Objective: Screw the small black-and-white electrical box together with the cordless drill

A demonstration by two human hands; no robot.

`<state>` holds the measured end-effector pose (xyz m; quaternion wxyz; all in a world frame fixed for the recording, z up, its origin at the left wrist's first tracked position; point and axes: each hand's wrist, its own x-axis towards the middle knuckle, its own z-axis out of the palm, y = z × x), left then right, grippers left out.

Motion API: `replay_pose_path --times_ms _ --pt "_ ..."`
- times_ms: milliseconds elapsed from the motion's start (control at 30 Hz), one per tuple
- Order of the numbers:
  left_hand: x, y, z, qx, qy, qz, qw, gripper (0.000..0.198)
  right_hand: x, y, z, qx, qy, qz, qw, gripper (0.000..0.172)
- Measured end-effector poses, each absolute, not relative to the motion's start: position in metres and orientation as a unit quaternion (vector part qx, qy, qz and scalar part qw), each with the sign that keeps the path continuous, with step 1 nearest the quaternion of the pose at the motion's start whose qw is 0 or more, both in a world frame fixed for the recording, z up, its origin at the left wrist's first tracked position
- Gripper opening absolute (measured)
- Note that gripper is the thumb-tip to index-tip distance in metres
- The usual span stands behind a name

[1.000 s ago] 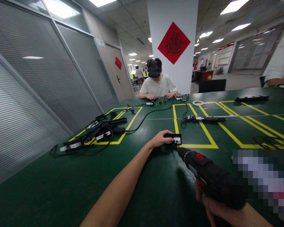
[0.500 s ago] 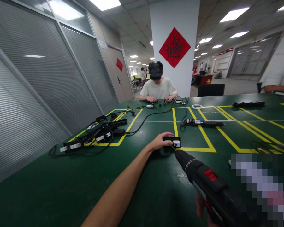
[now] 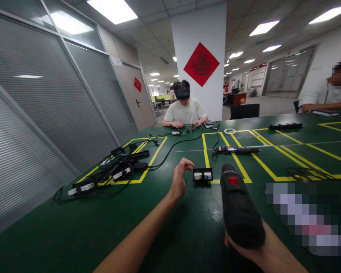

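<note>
My left hand point(image 3: 180, 178) hovers just left of a small black module with white blocks point(image 3: 202, 175), fingers loosely spread and touching nothing. The module lies on the green table point(image 3: 74, 227) by a yellow line. My right hand point(image 3: 251, 248) grips a black electric screwdriver with a red switch point(image 3: 237, 203), held upright-tilted with its nose pointing away, just right of and nearer than the module. Only part of the right hand shows under the tool.
A tangle of black cables and adapters point(image 3: 113, 170) lies at the left. Another screwdriver point(image 3: 235, 150) rests inside a yellow box. A person in a headset point(image 3: 184, 110) works at the far end; another person point(image 3: 326, 96) sits at the right. A white tape ring point(image 3: 230, 131) lies beyond.
My left hand has let go of the module and lifted off to its left. The screwdriver's tip has come off the module and the tool has swung up and back.
</note>
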<state>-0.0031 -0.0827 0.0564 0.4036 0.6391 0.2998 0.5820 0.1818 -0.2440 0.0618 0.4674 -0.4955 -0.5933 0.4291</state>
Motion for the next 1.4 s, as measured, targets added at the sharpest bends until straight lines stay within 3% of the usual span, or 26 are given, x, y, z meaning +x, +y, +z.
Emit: replay_pose_path --times_ms 33,167,333,400,500,667,767,900,1067,1400 --pt "-0.002 -0.103 0.058 0.657 0.270 0.534 0.459 0.058 0.176 -0.244 0.074 -0.484 -0.581 0.446 0.479 0.044" --pt "-0.001 -0.169 0.059 0.645 0.201 0.346 0.652 0.058 0.153 -0.241 0.104 -0.483 -0.588 0.460 0.457 0.043" --pt "-0.005 -0.200 0.062 0.457 0.154 0.352 0.802 0.063 0.128 -0.237 0.105 -0.495 -0.683 0.392 0.367 0.058" --pt "-0.012 -0.203 0.064 0.418 0.173 0.401 0.797 0.055 0.120 -0.238 0.105 -0.488 -0.734 0.348 0.320 0.065" --pt "-0.030 -0.201 0.067 0.407 0.217 0.446 0.767 0.055 0.114 -0.240 0.106 -0.436 -0.815 0.220 0.313 0.055" --pt "-0.065 -0.175 0.080 0.485 0.242 0.489 0.683 0.067 0.139 -0.209 0.093 -0.358 -0.812 0.042 0.458 0.031" --pt "-0.082 -0.165 0.080 0.514 0.254 0.480 0.664 0.057 0.165 -0.160 0.065 -0.500 -0.743 0.015 0.445 0.021" --pt "-0.096 -0.170 0.066 0.496 0.286 0.452 0.684 0.037 0.187 -0.102 0.023 -0.526 -0.743 0.003 0.415 0.027" --pt "-0.101 -0.181 0.049 0.491 0.309 0.401 0.709 0.043 0.186 -0.076 -0.001 -0.494 -0.788 0.000 0.367 0.038" --pt "-0.096 -0.193 0.043 0.452 0.320 0.325 0.767 0.031 0.184 -0.059 -0.022 -0.494 -0.802 0.021 0.336 0.034"
